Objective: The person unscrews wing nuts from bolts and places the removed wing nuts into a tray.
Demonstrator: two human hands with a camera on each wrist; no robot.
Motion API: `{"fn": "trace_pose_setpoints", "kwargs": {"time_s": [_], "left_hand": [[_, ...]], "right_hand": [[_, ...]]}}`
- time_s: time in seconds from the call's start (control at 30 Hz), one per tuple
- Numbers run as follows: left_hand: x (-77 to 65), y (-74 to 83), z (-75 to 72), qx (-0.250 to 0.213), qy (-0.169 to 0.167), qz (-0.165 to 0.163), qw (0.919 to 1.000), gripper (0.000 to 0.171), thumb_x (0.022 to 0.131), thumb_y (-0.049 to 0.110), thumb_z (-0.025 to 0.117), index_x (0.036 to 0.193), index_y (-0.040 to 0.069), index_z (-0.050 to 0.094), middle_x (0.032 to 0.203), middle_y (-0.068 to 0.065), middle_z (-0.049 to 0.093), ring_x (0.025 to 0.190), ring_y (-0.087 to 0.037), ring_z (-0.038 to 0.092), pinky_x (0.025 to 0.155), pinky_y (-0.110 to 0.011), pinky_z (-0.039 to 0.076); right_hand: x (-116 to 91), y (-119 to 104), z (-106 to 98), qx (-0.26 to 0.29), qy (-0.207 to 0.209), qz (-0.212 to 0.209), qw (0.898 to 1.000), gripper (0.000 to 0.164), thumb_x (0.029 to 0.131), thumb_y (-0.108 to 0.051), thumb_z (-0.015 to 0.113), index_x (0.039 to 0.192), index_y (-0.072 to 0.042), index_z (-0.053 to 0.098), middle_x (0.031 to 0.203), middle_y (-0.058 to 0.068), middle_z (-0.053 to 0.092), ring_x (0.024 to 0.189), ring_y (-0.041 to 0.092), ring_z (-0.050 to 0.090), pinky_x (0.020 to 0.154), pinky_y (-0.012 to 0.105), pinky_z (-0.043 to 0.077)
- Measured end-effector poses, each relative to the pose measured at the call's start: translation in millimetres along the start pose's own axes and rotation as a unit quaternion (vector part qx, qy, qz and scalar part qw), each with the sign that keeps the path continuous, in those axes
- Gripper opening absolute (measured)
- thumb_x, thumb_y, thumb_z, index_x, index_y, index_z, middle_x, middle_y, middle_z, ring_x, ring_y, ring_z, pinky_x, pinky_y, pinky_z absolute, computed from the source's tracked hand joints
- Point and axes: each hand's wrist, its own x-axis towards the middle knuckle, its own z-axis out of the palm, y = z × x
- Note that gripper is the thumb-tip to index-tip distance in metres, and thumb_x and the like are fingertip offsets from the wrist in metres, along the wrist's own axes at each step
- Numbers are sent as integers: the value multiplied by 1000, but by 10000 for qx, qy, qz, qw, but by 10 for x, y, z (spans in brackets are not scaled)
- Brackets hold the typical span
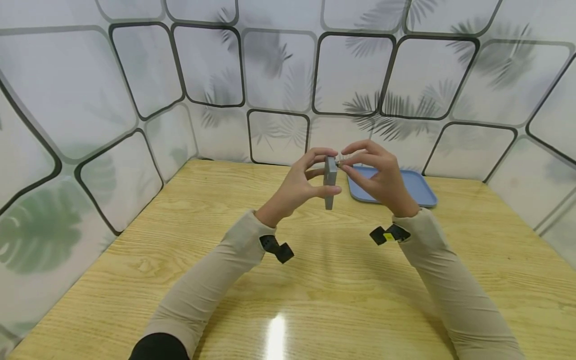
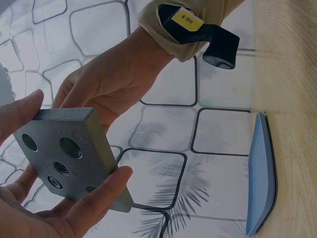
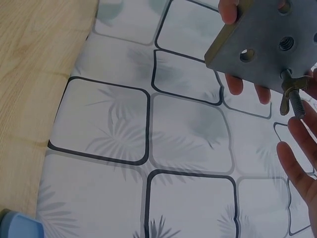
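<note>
My left hand (image 1: 300, 181) grips the edges of a thick grey metal plate (image 1: 330, 176), held up on edge above the table. Several round holes go through the plate (image 2: 94, 157), and one near the middle is threaded. A round bolt head (image 2: 55, 183) sits in one hole. On the opposite face, the bolt's threaded end (image 3: 297, 105) sticks out, carrying a brass-coloured wing nut (image 3: 299, 84). The fingertips and thumb of my right hand (image 1: 377, 170) pinch at this wing nut, close beside the plate.
Behind the right hand, a blue tray (image 1: 420, 189) lies on the wood-grain table (image 1: 324, 280), partly covered by that hand. Pale panels (image 1: 279, 65) with a leaf pattern stand along the back and sides. Each wrist wears a small black camera (image 1: 276, 248).
</note>
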Motion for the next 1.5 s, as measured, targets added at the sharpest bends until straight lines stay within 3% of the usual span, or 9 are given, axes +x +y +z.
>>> {"fn": "trace_pose_setpoints", "kwargs": {"time_s": [0.23, 0.43, 0.6, 0.8, 1.03, 1.23, 1.5], "left_hand": [[0, 3, 7, 43, -18, 42, 10000, 61, 82, 1, 67, 136, 15, 42, 140, -10, 40, 127, -33, 45, 89, -39, 55], [6, -2, 10, 44, -8, 62, 10000, 62, 82, 0, 67, 137, 14, 42, 141, -10, 40, 127, -32, 45, 90, -38, 54], [9, -11, 10, 30, -11, 23, 10000, 62, 82, 0, 68, 136, 14, 42, 142, -13, 39, 127, -33, 45, 90, -38, 54], [9, -14, 8, -16, -10, -75, 10000, 62, 82, 1, 67, 137, 16, 42, 142, -13, 38, 128, -35, 45, 88, -40, 55], [6, -3, 16, -10, 6, -88, 10000, 62, 82, 2, 68, 137, 16, 42, 141, -11, 40, 127, -35, 46, 85, -39, 56], [5, -14, 14, 15, 2, 29, 10000, 61, 82, 1, 68, 136, 15, 43, 139, -10, 41, 126, -32, 47, 90, -38, 54], [8, -15, 13, 47, -7, 68, 10000, 60, 82, 1, 67, 136, 14, 43, 140, -10, 41, 126, -31, 46, 91, -37, 54]], "right_hand": [[-5, 17, -7, -217, -208, 110, 9995, 27, 73, 13, 71, 96, 1, 69, 105, 17, 63, 94, 22, 59, 85, 19, 47], [-12, 18, -14, -511, -459, 552, 9961, 37, 75, 6, 74, 110, -2, 65, 111, 14, 61, 102, 21, 57, 80, 35, 51], [-22, 19, -18, -537, -508, 734, 9946, 28, 77, 2, 74, 103, 1, 67, 112, 15, 61, 102, 24, 57, 80, 32, 50], [-12, 22, -15, -286, -227, 356, 9987, 18, 75, 8, 72, 92, 1, 69, 105, 18, 63, 93, 25, 58, 86, 19, 46], [-12, 13, -11, -54, -56, 32, 10000, 15, 74, 12, 71, 78, -2, 71, 102, 19, 63, 83, 21, 58, 78, 15, 46], [-10, 19, -15, -117, -187, 99, 9997, 30, 70, 15, 72, 96, 0, 69, 105, 18, 62, 95, 20, 58, 87, 20, 46], [-24, 29, -20, -533, -453, 598, 9958, 39, 75, 6, 74, 112, -1, 64, 112, 14, 61, 102, 19, 56, 81, 26, 49]]}}
